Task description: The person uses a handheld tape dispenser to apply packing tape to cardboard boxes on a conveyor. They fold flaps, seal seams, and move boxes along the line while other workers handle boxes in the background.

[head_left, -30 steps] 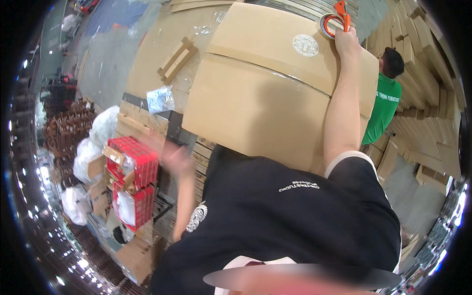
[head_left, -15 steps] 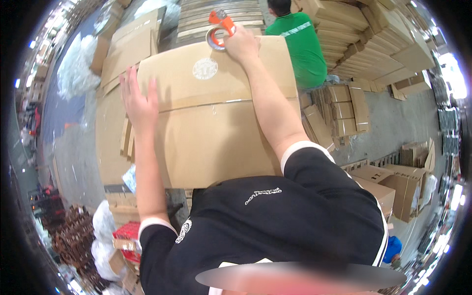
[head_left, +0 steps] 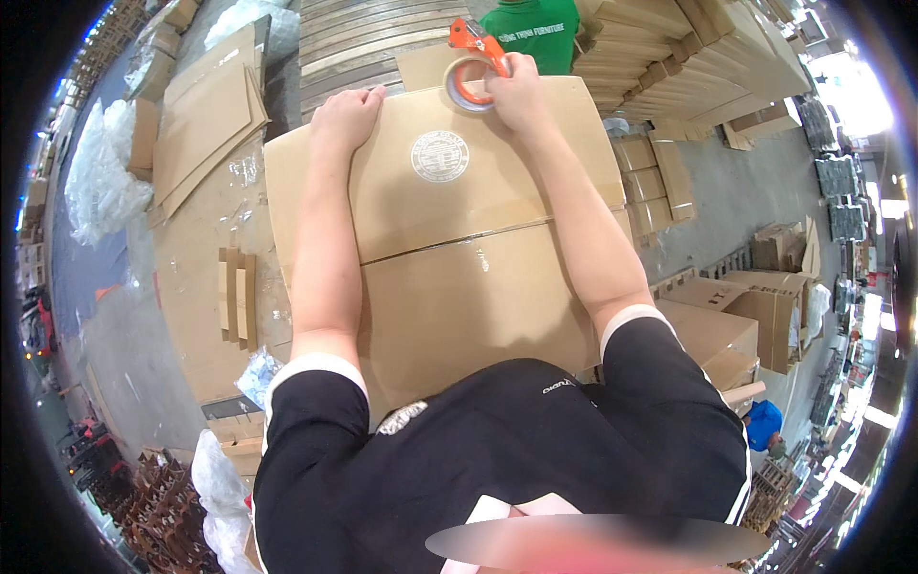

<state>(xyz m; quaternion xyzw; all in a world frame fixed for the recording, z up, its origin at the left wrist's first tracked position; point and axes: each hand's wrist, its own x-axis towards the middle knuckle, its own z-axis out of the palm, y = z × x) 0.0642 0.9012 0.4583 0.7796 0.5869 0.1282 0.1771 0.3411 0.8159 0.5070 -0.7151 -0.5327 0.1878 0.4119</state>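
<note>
A large brown cardboard box [head_left: 440, 316] lies in front of my body, a taped seam running across its top and a round white print on its far flap. My left hand [head_left: 346, 117] is closed over the box's far edge, left of centre, its fingertips hidden behind that edge. In my right hand [head_left: 521, 94] is an orange tape dispenser [head_left: 483, 48] with a roll of tape, held at the far edge to the right of the print. Both forearms reach across the top of the box.
Flat cardboard sheets [head_left: 206, 124] and narrow cardboard strips [head_left: 236, 297] lie to the left. Beyond the box are a slatted wooden pallet [head_left: 368, 43] and a person in a green shirt [head_left: 531, 33]. Stacked cartons [head_left: 669, 67] stand at the right, with open boxes [head_left: 765, 306] nearer.
My left hand has gone from open at the box's left side to closed over its far edge. The tape dispenser, still in my right hand, appears farther right, as does the box.
</note>
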